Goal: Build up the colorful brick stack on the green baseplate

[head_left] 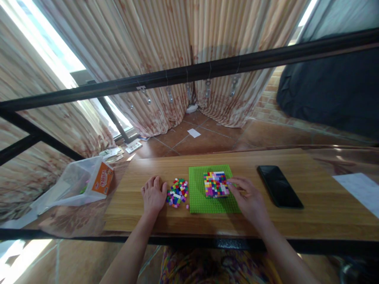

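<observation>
A green studded baseplate point(195, 197) lies on the wooden board. On it stands a square block built of small multicoloured toy bricks point(216, 184). My right hand point(247, 197) is at the block's right edge, thumb and fingertips pinched on what looks like a small purple brick point(229, 182). Whether that brick touches the block is unclear. Left of the baseplate is a loose heap of small bricks point(177, 192), with a single pink brick point(187, 206) apart from it. My left hand point(154, 195) rests palm down on the board beside the heap, its fingers lying flat and holding nothing.
A black phone point(280, 186) lies on the wooden board point(127, 197) to the right. Farther right is a white paper sheet point(359, 191). A clear plastic box with an orange label point(102, 178) stands at the left. A dark metal bar point(177, 77) crosses beyond the board, before curtains.
</observation>
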A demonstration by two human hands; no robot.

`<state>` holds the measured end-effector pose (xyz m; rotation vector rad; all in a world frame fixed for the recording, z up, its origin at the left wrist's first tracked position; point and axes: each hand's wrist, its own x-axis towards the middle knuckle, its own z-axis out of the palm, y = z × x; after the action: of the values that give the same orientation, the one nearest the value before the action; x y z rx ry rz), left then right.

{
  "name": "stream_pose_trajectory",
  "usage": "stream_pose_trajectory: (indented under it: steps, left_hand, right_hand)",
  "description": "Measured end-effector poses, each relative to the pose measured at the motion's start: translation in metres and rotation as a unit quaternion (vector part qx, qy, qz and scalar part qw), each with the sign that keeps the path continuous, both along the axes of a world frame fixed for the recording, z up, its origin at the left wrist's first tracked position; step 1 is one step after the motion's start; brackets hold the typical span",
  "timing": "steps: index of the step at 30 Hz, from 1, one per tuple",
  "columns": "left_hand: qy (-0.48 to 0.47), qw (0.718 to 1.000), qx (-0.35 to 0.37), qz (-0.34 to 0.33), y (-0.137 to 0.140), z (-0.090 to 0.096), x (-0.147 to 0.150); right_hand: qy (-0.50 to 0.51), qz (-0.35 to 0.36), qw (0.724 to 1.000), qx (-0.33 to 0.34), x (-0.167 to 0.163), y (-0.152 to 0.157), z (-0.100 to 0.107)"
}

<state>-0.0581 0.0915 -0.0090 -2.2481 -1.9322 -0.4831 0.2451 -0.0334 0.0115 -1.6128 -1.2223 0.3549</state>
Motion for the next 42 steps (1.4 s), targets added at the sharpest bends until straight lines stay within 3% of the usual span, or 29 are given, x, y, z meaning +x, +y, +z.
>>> stream_pose_trajectory:
  steps: [4,11,22,35,42]
  left_hand:
    - [-0.005,1.000,0.002,0.000,0.000,-0.001,0.000]
    - [-0.011,1.000,0.002,-0.002,0.000,-0.001,-0.001]
    - [-0.014,1.000,-0.005,0.003,0.000,-0.001,0.000]
    - [-0.020,1.000,-0.005,-0.001,-0.001,-0.002,0.001]
    - [-0.021,1.000,-0.004,-0.002,-0.002,-0.003,0.001]
  right_hand:
    - [-0.018,-0.005,1.000,0.007,-0.007,0.013,-0.005]
    - [0.036,-0.001,0.999,-0.012,-0.013,0.028,-0.014]
    - [0.288,0.022,0.957,-0.022,-0.015,0.042,-0.020]
    - [0.246,-0.018,0.969,-0.024,-0.023,0.042,-0.020]
    - [0.268,-0.034,0.962,-0.040,-0.027,0.045,-0.012]
